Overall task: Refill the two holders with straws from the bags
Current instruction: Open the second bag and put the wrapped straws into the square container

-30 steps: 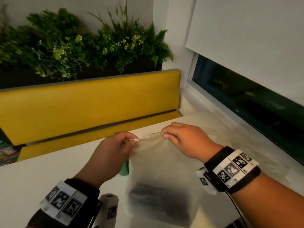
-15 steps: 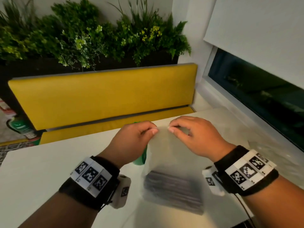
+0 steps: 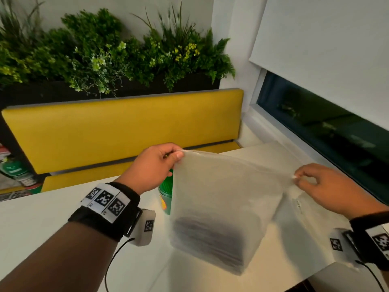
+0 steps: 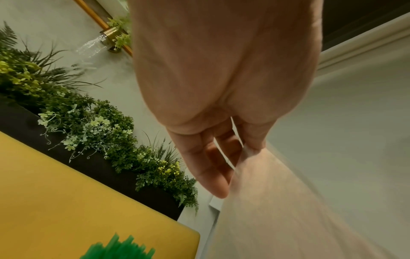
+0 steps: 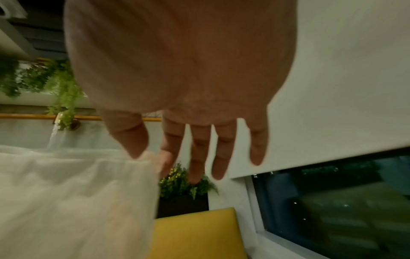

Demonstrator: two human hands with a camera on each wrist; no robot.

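Bag: a cloudy plastic bag [image 3: 223, 199] is held up over the white table [image 3: 37, 224], with its top edge pulled wide between the two hands.
Straws: a dark bunch of straws [image 3: 208, 241] sits in the bottom of the bag (too blurry to count).
Left hand: the left hand [image 3: 151, 167] pinches the bag's top left corner between thumb and fingers, and its other fingers are curled in.
Right hand: the right hand [image 3: 324, 186] pinches the bag's top right corner with thumb and first finger, while its other three fingers [image 5: 219, 157] hang out straight and touch nothing.
Holder: a green holder [image 3: 166, 194] stands on the table just left of the bag and partly behind it, below the left hand; green straw tips [image 4: 119, 248] stick up from it.
Bench: a yellow bench [image 3: 122, 131] runs behind the bag, across the far side of the table.
Plants: green leafy plants [image 3: 101, 53] sit in a dark box above the bench.
Window: a dark window [image 3: 324, 123] with a white blind [image 3: 328, 43] is to the right of the bag.
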